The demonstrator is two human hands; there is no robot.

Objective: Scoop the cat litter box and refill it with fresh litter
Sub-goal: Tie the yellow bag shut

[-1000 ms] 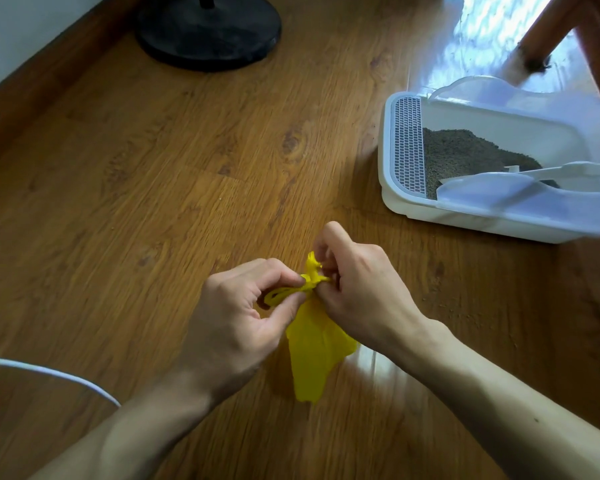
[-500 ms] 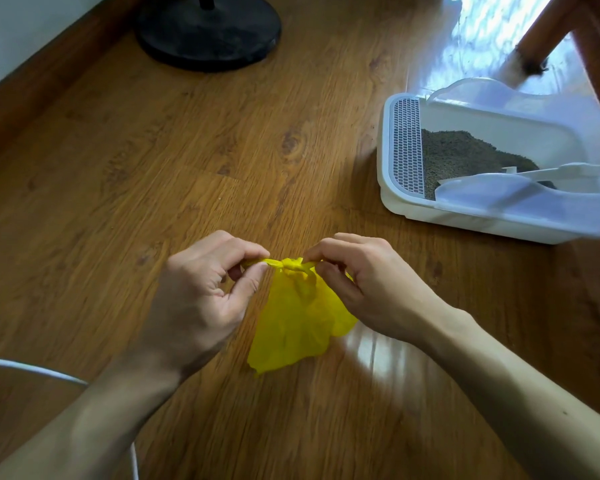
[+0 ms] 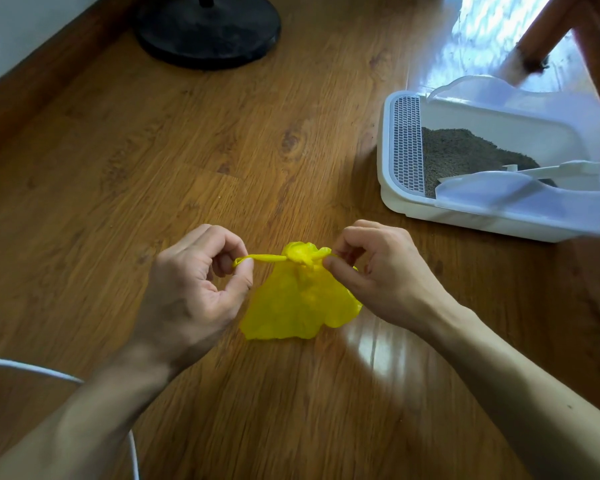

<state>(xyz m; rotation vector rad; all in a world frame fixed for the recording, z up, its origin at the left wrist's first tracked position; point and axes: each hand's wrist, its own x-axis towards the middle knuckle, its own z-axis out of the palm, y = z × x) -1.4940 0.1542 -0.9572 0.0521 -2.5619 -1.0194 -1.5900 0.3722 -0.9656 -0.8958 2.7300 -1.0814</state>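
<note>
A small yellow plastic bag (image 3: 298, 303) lies on the wooden floor between my hands, its neck bunched into a knot. My left hand (image 3: 194, 289) pinches one stretched yellow tie end left of the knot. My right hand (image 3: 381, 271) pinches the other end right beside the knot. At the upper right stands the white litter box (image 3: 406, 202) with a grid step on its left side and grey litter (image 3: 465, 154) heaped inside. A white scoop (image 3: 551, 169) lies on the litter, partly behind the translucent rim guard.
A black round stand base (image 3: 208, 29) sits at the top of the floor near the skirting board. A wooden furniture leg (image 3: 548, 32) stands behind the litter box. A thin white cable (image 3: 49, 372) curves across the lower left.
My hands have moved apart sideways, drawing the tie ends out and tightening the knot. The bag's body has spread wider on the floor.
</note>
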